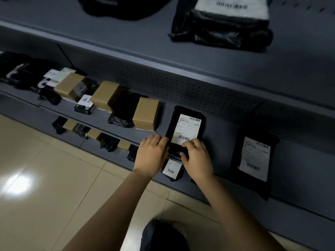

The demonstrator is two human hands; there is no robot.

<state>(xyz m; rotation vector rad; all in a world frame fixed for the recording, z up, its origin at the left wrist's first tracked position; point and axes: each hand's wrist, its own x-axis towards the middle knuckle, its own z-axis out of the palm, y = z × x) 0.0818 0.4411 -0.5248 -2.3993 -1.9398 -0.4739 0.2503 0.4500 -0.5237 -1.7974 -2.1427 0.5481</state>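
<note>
A black plastic parcel (186,115) with a white barcode label lies flat on the grey middle shelf (221,134). My left hand (151,153) grips its near left edge, fingers curled on the corner. My right hand (196,156) holds its near end, fingers curled over the label's lower edge and thumb under the bag's lip.
A brown carton (146,115) stands just left of the parcel, with more cartons and black bags further left. A larger black labelled bag (253,156) lies to the right. A small labelled bag (172,168) sits on the shelf below. Another black bag (223,24) rests on the upper shelf.
</note>
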